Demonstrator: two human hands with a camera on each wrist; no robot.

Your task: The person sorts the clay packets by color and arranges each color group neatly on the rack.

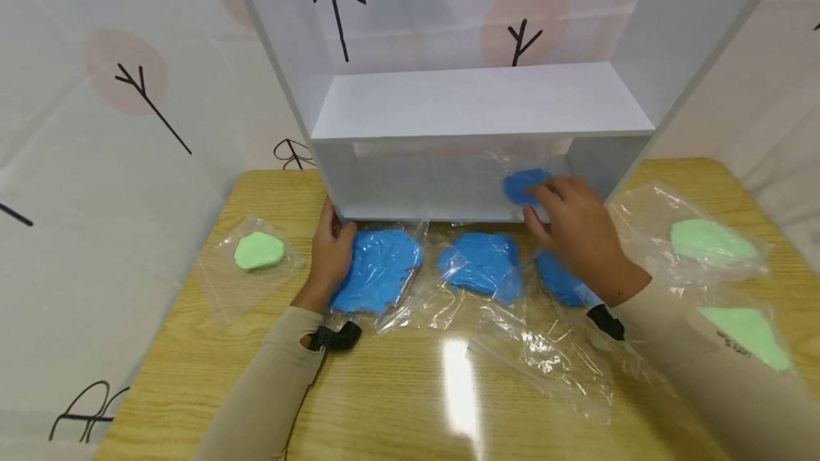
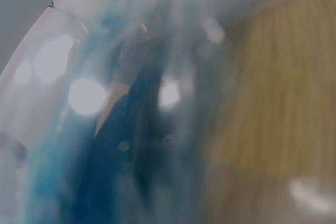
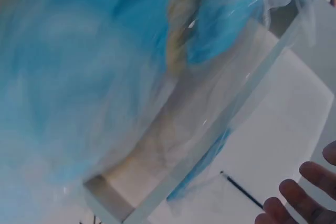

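Note:
A white shelf unit (image 1: 483,102) stands on the wooden table. My left hand (image 1: 331,255) grips its lower left corner, thumb in front and fingers round the side. A flat blue clay-like piece in a clear bag (image 1: 525,186) sits in the lower compartment, to the right. At its right edge is my right hand (image 1: 579,233), thumb and fingers apart; the right wrist view shows its fingers (image 3: 315,177) spread. In front of the shelf lie more bagged blue pieces: a left one (image 1: 378,269) beside my left hand, a middle one (image 1: 480,264), and a right one (image 1: 559,279) partly under my right arm.
Bagged light green pieces lie on the table (image 1: 384,404): one at left (image 1: 259,251), and an upper (image 1: 711,240) and lower one (image 1: 749,333) at right. Loose clear plastic (image 1: 544,354) spreads toward the front. A patterned white cloth (image 1: 96,183) hangs behind.

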